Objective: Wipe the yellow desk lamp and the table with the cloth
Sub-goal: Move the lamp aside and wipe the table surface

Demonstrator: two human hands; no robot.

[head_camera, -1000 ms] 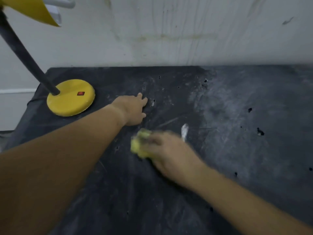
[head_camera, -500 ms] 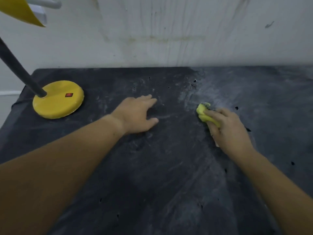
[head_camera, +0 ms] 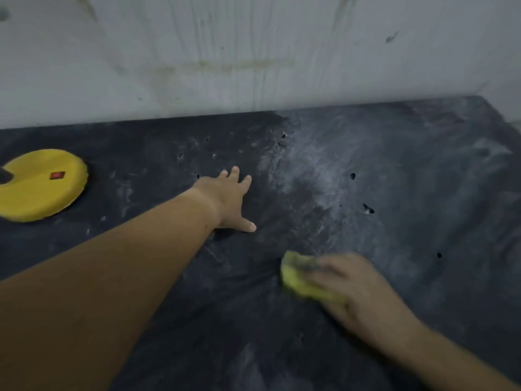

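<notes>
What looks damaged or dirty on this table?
The black table covering has small holes, such as one right of centre, and a whitish dusty smear near the wall. The lamp base looks intact.

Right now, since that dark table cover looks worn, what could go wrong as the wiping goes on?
1. The yellow cloth under the right hand could catch on the small holes in the black table cover and tear them wider.
2. Wiping may only smear the white dusty patch.
3. A leftward sweep might bump the yellow round lamp base.
</notes>
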